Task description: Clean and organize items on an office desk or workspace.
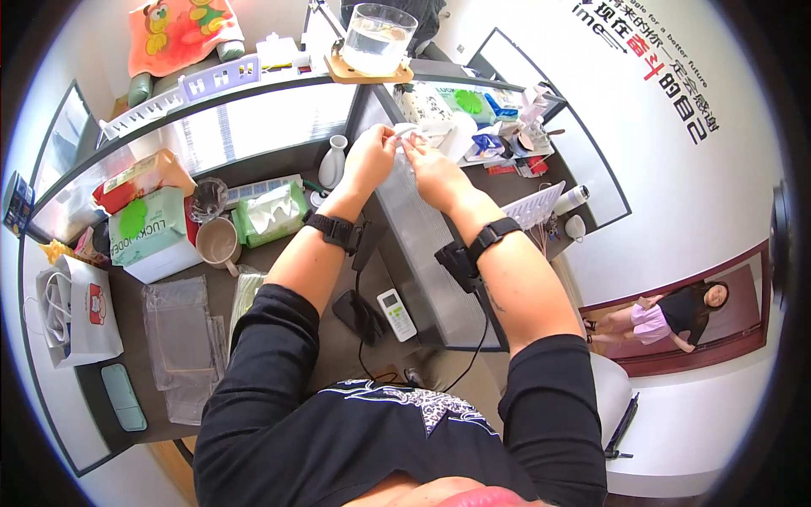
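Note:
My left hand (375, 151) and my right hand (427, 161) are raised close together over the divider (415, 215) between two desks. The left fingertips pinch a small, thin white piece (405, 128) whose kind I cannot tell. My right fingertips touch or hold its near edge; which of the two is unclear. Just beyond the hands stands a glass container of water (379, 39) on a wooden stand (367, 75). A white vase (333, 162) is left of my left hand. Black straps with small devices sit on both forearms.
On the left desk are a tissue pack (270, 214), a mug (217, 243), a glass bowl (208, 198), a paper bag (79, 310) and clear plastic sleeves (177, 336). A remote control (396, 315) lies below my arms. A white basket (535, 206) stands right. A person (681, 314) is in the doorway.

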Motion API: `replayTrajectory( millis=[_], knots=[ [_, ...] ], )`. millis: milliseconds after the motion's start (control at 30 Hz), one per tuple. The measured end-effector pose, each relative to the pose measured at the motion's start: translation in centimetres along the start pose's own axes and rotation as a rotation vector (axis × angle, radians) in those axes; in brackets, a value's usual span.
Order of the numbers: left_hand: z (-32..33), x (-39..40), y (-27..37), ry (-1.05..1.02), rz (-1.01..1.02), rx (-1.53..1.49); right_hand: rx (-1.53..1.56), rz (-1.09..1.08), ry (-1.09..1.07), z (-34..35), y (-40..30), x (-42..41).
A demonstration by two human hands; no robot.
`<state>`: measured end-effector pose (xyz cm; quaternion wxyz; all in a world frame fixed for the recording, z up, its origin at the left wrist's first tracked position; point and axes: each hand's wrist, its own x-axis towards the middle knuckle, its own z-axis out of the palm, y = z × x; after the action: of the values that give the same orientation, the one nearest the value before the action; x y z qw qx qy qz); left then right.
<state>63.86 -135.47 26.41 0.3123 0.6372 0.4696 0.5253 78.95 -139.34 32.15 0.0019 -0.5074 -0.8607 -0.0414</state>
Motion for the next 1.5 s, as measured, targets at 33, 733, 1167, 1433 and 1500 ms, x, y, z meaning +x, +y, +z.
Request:
replayTrajectory(
  millis=[33, 733, 1167, 1433, 1500],
  knots=[
    [-0.2, 0.0, 0.0, 0.004, 0.001, -0.003, -0.004, -0.003, 0.000, 0.1, -0.3, 0.9],
    [-3.4, 0.3, -1.0, -0.010, -0.079, -0.336, -0.138, -0.023, 0.304, 4.5, 3.0, 14.9],
    [1.1, 0.7, -1.8, -0.035, 0.040, -0.325, 0.162, -0.167, 0.211, 2.1, 3.1, 3.3],
    [1.6, -2.8, 3.3, -0.228, 0.020, -0.086, 0.387, -0.205, 0.130, 0.1, 1.4, -10.4],
    [2.2, -4.4, 5.4, -0.265, 0.044, 0.021, 0.438, -0.216, 0.074, -0.5, 1.0, -14.2]
  ],
)
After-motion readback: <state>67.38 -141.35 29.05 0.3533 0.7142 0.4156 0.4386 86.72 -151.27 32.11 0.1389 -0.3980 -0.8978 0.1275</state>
